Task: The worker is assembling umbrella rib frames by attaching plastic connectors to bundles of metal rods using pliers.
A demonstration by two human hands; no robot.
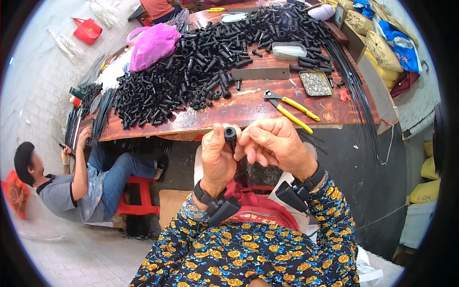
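Head | left hand [217, 158] pinches black tube [230, 134] before table [244, 107] | right hand [277, 143] fingertips together, contents unclear | black pile [158, 91] on table: finished share unclear

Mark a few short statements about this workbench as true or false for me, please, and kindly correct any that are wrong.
1. The left hand holds a black tubular piece. True.
2. The right hand grips the yellow-handled pliers. False: the yellow-handled pliers lie on the table.
3. The shallow tray contains small silvery pieces. True.
4. The co-worker at the left is standing. False: the co-worker is seated.
5. The right hand is close beside the left hand. True.
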